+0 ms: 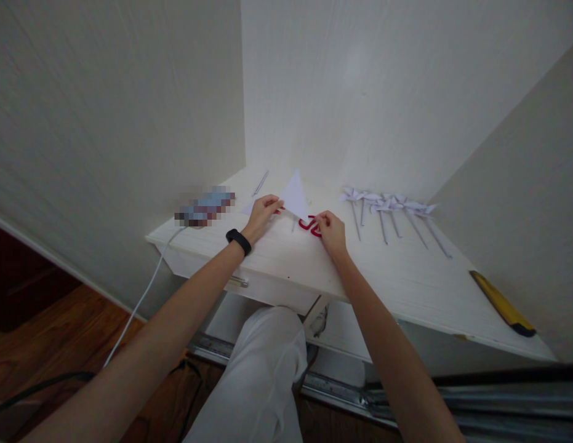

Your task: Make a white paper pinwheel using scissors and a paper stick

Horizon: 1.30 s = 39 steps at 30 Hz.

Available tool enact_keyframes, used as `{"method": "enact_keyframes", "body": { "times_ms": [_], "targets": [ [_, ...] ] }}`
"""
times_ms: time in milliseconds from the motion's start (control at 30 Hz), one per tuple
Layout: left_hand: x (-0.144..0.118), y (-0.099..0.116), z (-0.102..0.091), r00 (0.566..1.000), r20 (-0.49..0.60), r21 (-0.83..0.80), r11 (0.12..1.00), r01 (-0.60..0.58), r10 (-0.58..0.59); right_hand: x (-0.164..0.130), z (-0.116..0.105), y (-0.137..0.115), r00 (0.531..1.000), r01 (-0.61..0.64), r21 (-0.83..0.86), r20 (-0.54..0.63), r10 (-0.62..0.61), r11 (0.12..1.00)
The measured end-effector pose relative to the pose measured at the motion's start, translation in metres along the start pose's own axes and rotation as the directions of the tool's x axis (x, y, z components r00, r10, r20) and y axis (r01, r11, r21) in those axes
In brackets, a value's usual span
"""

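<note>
A white paper triangle is held up over the white desk, point away from me. Its left corner is pinched in the fingers of my left hand, which wears a black wristband. Just below the paper's right corner show the curved red handles of scissors; their blades are hidden. My right hand has its thumb and fingers closed at the right handle loop, a little apart from the paper. A small red bit also shows beside my left fingertips. Another pale paper piece lies partly behind my left hand.
Several paper pinwheels on rolled sticks lie to the right. A thin rolled stick lies at the back left. A blurred-out device with a white cable is at left, and a yellow-and-black cutter-like tool at the right edge.
</note>
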<state>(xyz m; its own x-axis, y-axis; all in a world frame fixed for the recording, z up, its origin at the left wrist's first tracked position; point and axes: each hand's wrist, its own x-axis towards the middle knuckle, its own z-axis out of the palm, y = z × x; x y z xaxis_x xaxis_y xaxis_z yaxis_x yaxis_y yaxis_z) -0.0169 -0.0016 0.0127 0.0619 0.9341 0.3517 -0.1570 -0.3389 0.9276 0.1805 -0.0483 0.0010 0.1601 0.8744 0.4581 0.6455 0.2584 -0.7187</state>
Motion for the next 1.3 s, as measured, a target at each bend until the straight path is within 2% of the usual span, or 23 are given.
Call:
{"method": "enact_keyframes", "body": {
  "times_ms": [100,167,267,367,533,700,833,967,1067,1167,1233,1300],
  "targets": [
    [0.001,-0.001,0.0,1.0,-0.006,-0.019,1.0,-0.011,0.011,-0.002,0.001,-0.005,0.992,0.114,-0.298,0.079,-0.095,0.948],
    [0.001,-0.002,0.0,1.0,-0.01,-0.045,0.999,-0.013,0.013,-0.003,0.003,-0.008,0.986,0.155,-0.412,0.118,-0.116,0.898],
    [0.002,-0.002,0.001,1.0,-0.012,-0.056,0.998,-0.012,0.012,-0.004,0.005,-0.01,0.986,0.155,-0.488,0.133,-0.102,0.859],
    [0.003,-0.003,0.0,0.999,-0.029,0.004,1.0,-0.027,0.027,-0.004,0.005,-0.009,0.992,0.111,-0.531,0.102,-0.067,0.84],
    [0.007,-0.006,-0.006,0.983,0.009,0.17,0.969,-0.18,0.181,-0.005,0.006,-0.002,0.999,0.032,-0.586,-0.001,-0.04,0.809],
    [0.006,-0.01,-0.007,0.98,0.104,0.203,0.961,-0.186,0.167,-0.005,0.005,0.001,0.996,-0.062,-0.575,-0.086,0.015,0.816],
    [0.002,-0.011,-0.003,0.979,0.152,0.238,0.957,-0.166,0.133,-0.006,0.003,-0.003,0.998,-0.055,-0.609,-0.043,0.037,0.792],
    [0.0,-0.009,-0.001,0.981,0.137,0.198,0.966,-0.164,0.139,-0.008,0.003,-0.008,0.999,-0.042,-0.636,-0.007,0.049,0.771],
    [-0.001,-0.006,0.0,0.981,0.138,0.182,0.971,-0.157,0.133,-0.008,0.003,-0.009,0.999,-0.051,-0.606,-0.023,0.046,0.793],
    [-0.001,-0.005,0.0,0.981,0.14,0.166,0.974,-0.158,0.135,-0.006,0.0,-0.006,0.992,-0.121,-0.475,-0.082,0.094,0.872],
    [0.0,-0.006,-0.001,0.979,0.143,0.167,0.971,-0.17,0.147,-0.003,-0.001,-0.002,0.981,-0.179,-0.326,-0.137,0.141,0.928],
    [0.001,-0.009,-0.001,0.974,0.149,0.186,0.963,-0.197,0.171,0.0,-0.001,0.002,0.974,-0.176,-0.163,-0.168,0.149,0.971]
  ]
}}
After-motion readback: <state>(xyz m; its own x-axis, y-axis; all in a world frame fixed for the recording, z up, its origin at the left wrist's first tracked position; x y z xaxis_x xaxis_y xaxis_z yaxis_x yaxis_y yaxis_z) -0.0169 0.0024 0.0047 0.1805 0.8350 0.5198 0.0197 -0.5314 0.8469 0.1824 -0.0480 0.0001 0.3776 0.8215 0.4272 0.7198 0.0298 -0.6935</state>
